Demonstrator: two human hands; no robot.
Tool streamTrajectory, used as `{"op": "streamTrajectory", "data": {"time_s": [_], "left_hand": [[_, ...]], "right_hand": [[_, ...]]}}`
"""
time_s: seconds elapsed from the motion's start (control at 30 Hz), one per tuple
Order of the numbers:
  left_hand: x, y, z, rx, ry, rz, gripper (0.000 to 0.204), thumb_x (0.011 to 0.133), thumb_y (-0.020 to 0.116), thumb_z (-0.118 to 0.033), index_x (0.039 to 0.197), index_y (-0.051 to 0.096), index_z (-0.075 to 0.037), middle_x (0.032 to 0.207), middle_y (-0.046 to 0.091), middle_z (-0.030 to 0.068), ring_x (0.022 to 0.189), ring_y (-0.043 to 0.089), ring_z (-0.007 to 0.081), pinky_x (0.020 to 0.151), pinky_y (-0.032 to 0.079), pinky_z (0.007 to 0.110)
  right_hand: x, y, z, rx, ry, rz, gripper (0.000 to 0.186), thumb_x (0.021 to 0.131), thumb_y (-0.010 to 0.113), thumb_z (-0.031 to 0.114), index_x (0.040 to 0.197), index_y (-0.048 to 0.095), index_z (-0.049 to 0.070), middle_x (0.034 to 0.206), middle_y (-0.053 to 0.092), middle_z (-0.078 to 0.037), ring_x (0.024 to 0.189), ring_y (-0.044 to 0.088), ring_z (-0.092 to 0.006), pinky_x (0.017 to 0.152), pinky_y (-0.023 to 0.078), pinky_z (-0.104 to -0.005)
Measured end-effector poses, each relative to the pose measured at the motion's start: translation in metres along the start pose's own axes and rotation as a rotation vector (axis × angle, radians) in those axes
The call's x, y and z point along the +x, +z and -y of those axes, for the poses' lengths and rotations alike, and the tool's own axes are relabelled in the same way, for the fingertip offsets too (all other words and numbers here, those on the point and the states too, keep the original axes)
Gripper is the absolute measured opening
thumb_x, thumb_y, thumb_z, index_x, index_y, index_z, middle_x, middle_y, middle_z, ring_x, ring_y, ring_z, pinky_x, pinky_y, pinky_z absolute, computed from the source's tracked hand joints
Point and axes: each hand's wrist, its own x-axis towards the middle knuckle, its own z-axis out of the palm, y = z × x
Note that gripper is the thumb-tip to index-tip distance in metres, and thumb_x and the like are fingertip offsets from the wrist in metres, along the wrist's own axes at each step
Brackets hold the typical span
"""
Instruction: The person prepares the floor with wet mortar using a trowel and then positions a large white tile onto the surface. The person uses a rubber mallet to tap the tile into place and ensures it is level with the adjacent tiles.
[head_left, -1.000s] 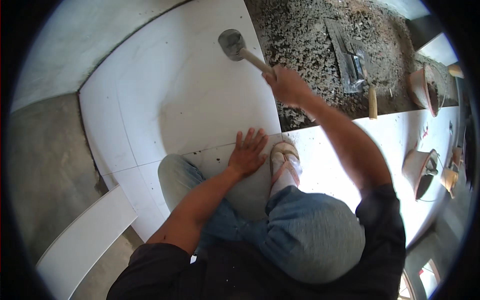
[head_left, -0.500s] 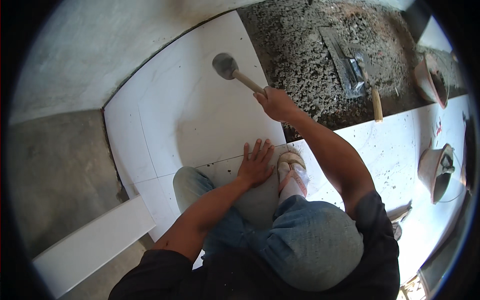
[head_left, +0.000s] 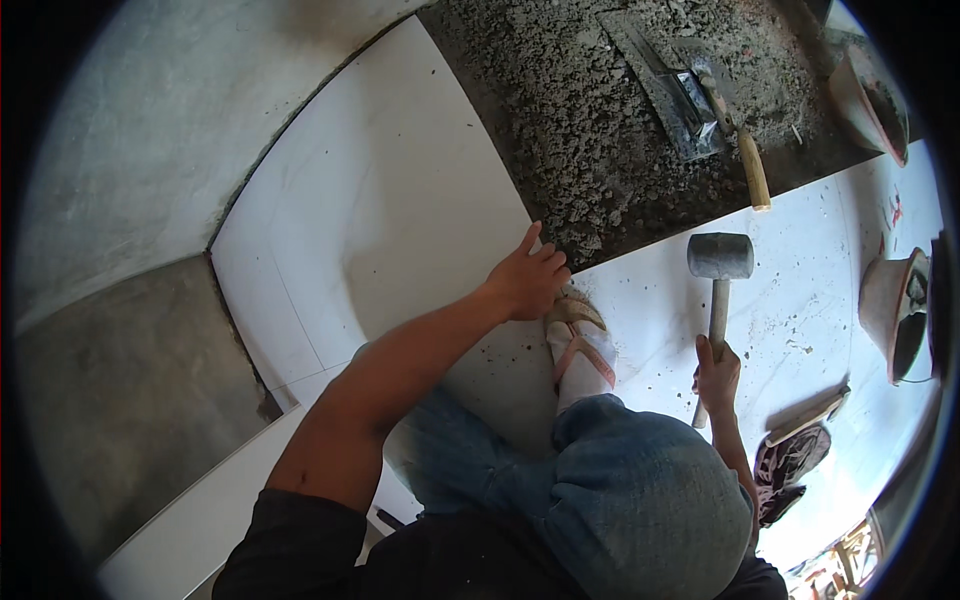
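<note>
In my right hand (head_left: 717, 378) is a rubber mallet (head_left: 721, 257) with a black head and a pale wooden handle. It is over the white tiles right of my knee, head pointing away from me. My left hand (head_left: 527, 277) rests at the near right corner of a large white tile (head_left: 430, 170), fingers apart at its edge beside the rough mortar bed (head_left: 540, 130). Nothing shows in that hand. Just below it is my foot in a sandal (head_left: 583, 350), on the laid tiles.
A notched trowel (head_left: 690, 125) and a wooden-handled trowel (head_left: 752, 170) lie on the mortar. Two buckets (head_left: 868, 105) (head_left: 893, 305) stand at the right. A dark cloth bundle (head_left: 790, 465) and a wooden-handled tool (head_left: 808, 415) lie nearer. Grey walls (head_left: 170, 130) border the left.
My right hand has brought the mallet from above the large tile back to my right side. My left hand has shifted forward and right, from flat on the tiles to the tile's corner.
</note>
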Motion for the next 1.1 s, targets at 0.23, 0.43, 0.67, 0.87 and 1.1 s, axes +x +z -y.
{"op": "streamTrajectory", "data": {"time_s": [0.23,0.43,0.67,0.87,1.1], "left_hand": [[0.026,-0.025,0.003,0.032,0.024,0.234,0.034,0.079,0.061,-0.028,0.106,0.057,-0.009,0.106,0.057,0.0093,0.112,0.051,0.0238,0.102,0.031,0.044],[0.011,-0.014,0.011,0.003,0.097,0.026,0.033,0.076,0.063,-0.024,0.104,0.055,-0.009,0.103,0.058,0.0068,0.106,0.052,0.0223,0.09,0.036,0.038],[0.003,-0.018,-0.001,0.085,0.067,-0.096,0.025,0.075,0.059,-0.015,0.1,0.055,-0.011,0.097,0.054,0.0051,0.097,0.051,0.0218,0.085,0.036,0.038],[-0.016,-0.036,-0.013,0.099,-0.002,-0.137,0.024,0.075,0.058,-0.012,0.099,0.055,-0.01,0.095,0.053,0.0053,0.095,0.051,0.0221,0.084,0.036,0.039],[-0.057,-0.087,-0.033,0.195,-0.036,-0.507,0.028,0.075,0.067,-0.015,0.097,0.052,-0.01,0.111,0.056,0.0083,0.108,0.055,0.0245,0.097,0.035,0.049]], "right_hand": [[0.02,0.009,-0.028,0.069,-0.023,-0.041,0.048,0.091,0.061,0.045,0.074,0.055,0.0,0.049,0.048,-0.005,0.036,0.05,-0.0136,0.034,0.041,-0.0289],[0.024,0.004,-0.023,0.062,0.027,0.019,0.048,0.091,0.061,0.043,0.074,0.054,-0.001,0.05,0.049,-0.006,0.038,0.052,-0.0143,0.035,0.045,-0.0302],[0.023,0.002,-0.028,0.084,-0.033,-0.013,0.05,0.09,0.062,0.046,0.072,0.052,0.001,0.048,0.046,-0.004,0.035,0.047,-0.0129,0.031,0.041,-0.0281],[0.001,0.025,0.014,-0.44,-0.479,-0.751,0.051,0.087,0.066,0.031,0.122,0.047,-0.001,0.111,0.052,-0.024,0.106,0.052,-0.0345,0.089,0.042,-0.0477],[-0.004,0.158,0.144,0.751,-0.066,0.984,0.07,0.097,0.024,0.064,0.131,0.047,0.008,0.123,0.056,-0.012,0.115,0.053,-0.0228,0.097,0.044,-0.0349]]}}
